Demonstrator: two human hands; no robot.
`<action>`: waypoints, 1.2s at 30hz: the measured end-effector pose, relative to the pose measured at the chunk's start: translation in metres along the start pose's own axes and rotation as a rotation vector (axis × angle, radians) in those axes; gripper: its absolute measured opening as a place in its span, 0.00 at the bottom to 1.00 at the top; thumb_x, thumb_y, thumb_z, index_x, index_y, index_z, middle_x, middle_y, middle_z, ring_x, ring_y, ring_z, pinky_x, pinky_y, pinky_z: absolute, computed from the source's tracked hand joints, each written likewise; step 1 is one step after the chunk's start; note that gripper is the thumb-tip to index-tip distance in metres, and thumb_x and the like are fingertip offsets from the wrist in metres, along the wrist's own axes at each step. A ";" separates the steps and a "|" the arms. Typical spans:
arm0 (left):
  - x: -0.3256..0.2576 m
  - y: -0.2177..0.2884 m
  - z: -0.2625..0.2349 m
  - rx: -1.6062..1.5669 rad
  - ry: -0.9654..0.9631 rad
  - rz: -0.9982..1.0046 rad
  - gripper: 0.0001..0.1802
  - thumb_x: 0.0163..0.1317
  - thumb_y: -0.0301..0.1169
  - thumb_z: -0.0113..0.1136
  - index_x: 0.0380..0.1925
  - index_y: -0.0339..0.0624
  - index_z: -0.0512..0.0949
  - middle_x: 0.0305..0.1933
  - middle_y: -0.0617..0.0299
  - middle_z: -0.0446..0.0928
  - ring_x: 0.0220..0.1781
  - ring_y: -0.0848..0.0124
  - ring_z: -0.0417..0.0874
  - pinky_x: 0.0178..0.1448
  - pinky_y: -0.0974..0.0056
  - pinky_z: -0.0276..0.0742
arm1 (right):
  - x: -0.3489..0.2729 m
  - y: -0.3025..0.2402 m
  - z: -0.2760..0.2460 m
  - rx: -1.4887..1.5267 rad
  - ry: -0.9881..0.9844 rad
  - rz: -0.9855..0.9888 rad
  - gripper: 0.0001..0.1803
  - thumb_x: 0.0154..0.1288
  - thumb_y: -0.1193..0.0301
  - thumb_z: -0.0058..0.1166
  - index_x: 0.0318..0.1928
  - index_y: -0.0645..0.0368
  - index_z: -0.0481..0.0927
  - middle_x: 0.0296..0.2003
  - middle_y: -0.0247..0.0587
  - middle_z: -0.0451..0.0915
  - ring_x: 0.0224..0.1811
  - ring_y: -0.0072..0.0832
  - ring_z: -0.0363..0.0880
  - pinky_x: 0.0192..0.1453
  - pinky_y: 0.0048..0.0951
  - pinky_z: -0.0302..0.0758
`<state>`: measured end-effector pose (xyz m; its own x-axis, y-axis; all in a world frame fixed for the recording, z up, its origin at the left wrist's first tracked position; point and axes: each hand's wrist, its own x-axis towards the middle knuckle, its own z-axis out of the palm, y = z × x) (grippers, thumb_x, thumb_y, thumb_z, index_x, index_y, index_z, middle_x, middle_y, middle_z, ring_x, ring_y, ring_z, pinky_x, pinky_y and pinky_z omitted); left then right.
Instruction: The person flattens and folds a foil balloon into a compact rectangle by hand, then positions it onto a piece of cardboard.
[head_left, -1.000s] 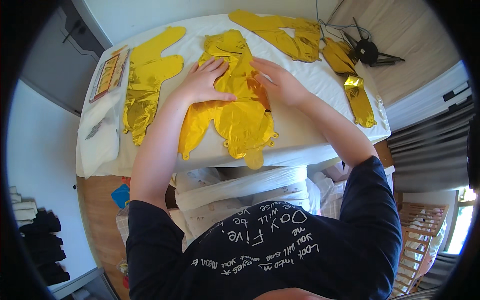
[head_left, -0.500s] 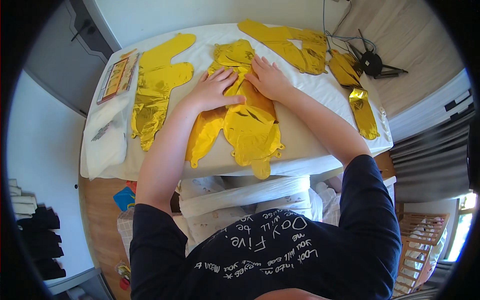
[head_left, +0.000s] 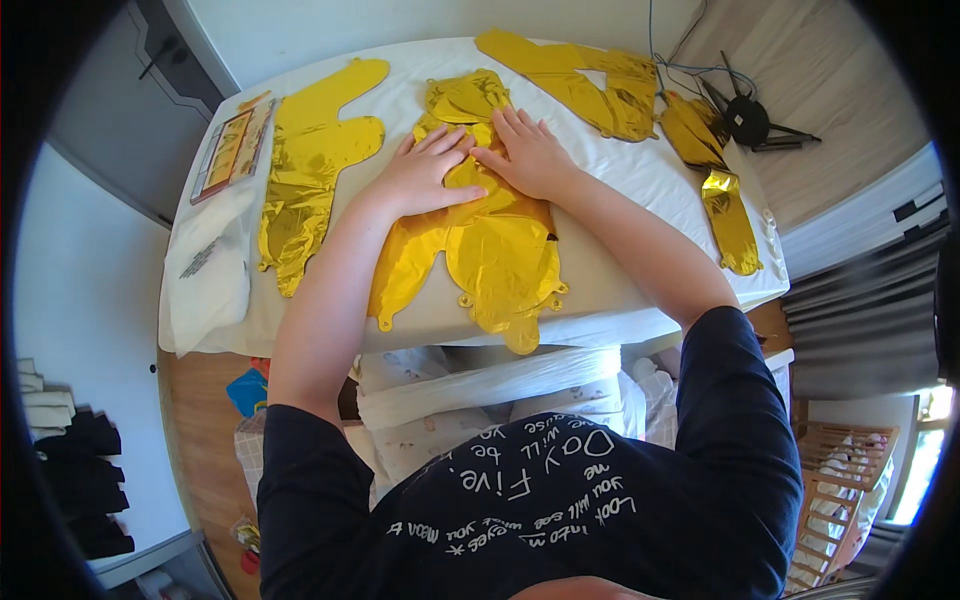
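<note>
At the far left edge of the desk [head_left: 640, 300], which is covered in white, a flat rectangular package [head_left: 232, 150] lies lengthwise, with an orange-and-yellow printed face and a pale border. Just below it a clear plastic bag [head_left: 210, 275] with a small dark label patch hangs over the desk's left edge.

Next comes a flat gold foil balloon [head_left: 305, 175], long and crinkled, lying apart from my hands.

In the middle lies the gold foil balloon under my hands [head_left: 490, 245], deflated, its lower lobes reaching the near edge of the desk, with small round tabs along the rim. My left hand [head_left: 425, 175] rests flat on its upper part, grip apart, fingers spread and pressed palm-down on the foil, clamped on nothing. My right hand [head_left: 530, 155] lies just beside it, also flat, grip apart, fingers pointing left so that their tips nearly meet the left hand's fingers.

Further right, another gold balloon shape [head_left: 580, 85] stretches across the far side of the desk. A narrow gold foil strip [head_left: 730, 220] runs down the right edge. Beyond the desk's corner, a black star-shaped stand [head_left: 748, 118] sits on the floor.
</note>
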<state>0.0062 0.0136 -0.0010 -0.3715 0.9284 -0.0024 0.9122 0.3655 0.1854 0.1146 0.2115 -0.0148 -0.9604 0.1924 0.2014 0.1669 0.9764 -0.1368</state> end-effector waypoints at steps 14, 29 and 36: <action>0.001 -0.007 -0.001 -0.366 0.210 0.002 0.46 0.74 0.62 0.50 0.82 0.49 0.53 0.86 0.56 0.50 0.88 0.58 0.45 0.88 0.47 0.36 | -0.001 0.002 0.004 -0.001 0.003 -0.038 0.53 0.73 0.28 0.33 0.83 0.54 0.50 0.81 0.56 0.53 0.84 0.52 0.48 0.85 0.54 0.47; -0.164 0.084 -0.056 0.185 0.062 -0.725 0.29 0.72 0.52 0.58 0.60 0.40 0.79 0.58 0.52 0.81 0.59 0.55 0.81 0.61 0.47 0.73 | -0.002 0.004 0.010 -0.011 0.074 -0.031 0.51 0.73 0.30 0.38 0.82 0.51 0.52 0.81 0.56 0.53 0.84 0.54 0.48 0.84 0.57 0.49; -0.207 0.101 0.026 0.146 0.510 -0.828 0.32 0.68 0.52 0.64 0.66 0.46 0.78 0.59 0.58 0.75 0.67 0.57 0.70 0.67 0.48 0.61 | -0.003 -0.001 0.005 -0.038 -0.021 -0.011 0.53 0.72 0.26 0.31 0.84 0.47 0.48 0.83 0.50 0.48 0.86 0.48 0.42 0.86 0.51 0.42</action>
<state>0.1797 -0.1404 -0.0070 -0.9020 0.2473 0.3538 0.3292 0.9242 0.1934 0.1163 0.2096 -0.0198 -0.9667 0.1800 0.1818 0.1644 0.9815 -0.0980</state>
